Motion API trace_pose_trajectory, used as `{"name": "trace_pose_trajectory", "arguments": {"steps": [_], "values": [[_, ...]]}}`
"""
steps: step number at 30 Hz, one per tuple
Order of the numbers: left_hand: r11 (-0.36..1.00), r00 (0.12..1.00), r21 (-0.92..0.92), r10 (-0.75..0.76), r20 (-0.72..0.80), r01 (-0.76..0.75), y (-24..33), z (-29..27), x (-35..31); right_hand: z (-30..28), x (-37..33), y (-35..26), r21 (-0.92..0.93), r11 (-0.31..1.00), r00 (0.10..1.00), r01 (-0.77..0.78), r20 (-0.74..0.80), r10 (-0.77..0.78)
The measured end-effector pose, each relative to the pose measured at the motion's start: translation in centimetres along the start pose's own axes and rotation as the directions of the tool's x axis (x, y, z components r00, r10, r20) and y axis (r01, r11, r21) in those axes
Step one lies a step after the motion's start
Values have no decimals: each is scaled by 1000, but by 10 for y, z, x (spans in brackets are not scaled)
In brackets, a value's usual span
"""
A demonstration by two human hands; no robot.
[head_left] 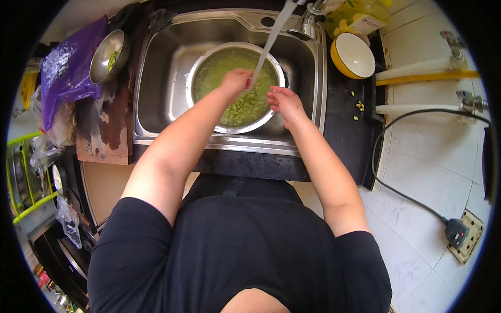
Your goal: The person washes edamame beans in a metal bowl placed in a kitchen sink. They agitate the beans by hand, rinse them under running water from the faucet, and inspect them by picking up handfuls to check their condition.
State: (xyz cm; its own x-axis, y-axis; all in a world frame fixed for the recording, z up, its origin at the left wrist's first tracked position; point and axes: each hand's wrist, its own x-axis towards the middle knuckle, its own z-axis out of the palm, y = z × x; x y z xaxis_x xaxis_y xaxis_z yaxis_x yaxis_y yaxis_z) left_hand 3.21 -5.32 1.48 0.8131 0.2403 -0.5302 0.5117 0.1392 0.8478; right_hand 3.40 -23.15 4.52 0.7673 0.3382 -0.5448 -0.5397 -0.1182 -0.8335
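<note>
A round steel basin (192,112) sits in the sink, filled with cloudy green water. Small green shelled beans (241,110) show most clearly in its near half. Water (272,39) streams down from the tap into the basin. Over the basin's middle, right beside the stream, is my left hand (236,81) with its fingers curled in; whatever they may hold is hidden. My right hand (287,105) is at the basin's right rim, palm turned inward and fingers loosely bent and apart, with nothing visible in them.
The steel sink (162,83) surrounds the basin, below a chrome tap (308,26). A yellow bowl (355,56) and a few loose beans (360,106) lie on the right counter. On the left are a metal bowl (99,65), a purple bag (68,78) and a wooden board (104,130).
</note>
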Motion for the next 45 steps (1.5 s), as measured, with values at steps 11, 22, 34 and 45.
{"name": "trace_pose_trajectory", "arguments": {"steps": [11, 22, 34, 45], "values": [[443, 948, 890, 316, -45, -106, -41, -130, -97, -20, -50, 27, -880, 354, 941, 317, 243, -237], [323, 853, 858, 474, 220, -400, -58, -141, -115, 1, -72, 35, -967, 254, 970, 26, -37, -239], [396, 920, 847, 310, 239, -354, -47, -147, -122, 17, -83, 39, -946, 319, 900, -60, -189, -392], [377, 936, 858, 200, 291, -348, -49, -145, -119, 18, -87, 38, -948, 308, 911, -75, -191, -367]]}}
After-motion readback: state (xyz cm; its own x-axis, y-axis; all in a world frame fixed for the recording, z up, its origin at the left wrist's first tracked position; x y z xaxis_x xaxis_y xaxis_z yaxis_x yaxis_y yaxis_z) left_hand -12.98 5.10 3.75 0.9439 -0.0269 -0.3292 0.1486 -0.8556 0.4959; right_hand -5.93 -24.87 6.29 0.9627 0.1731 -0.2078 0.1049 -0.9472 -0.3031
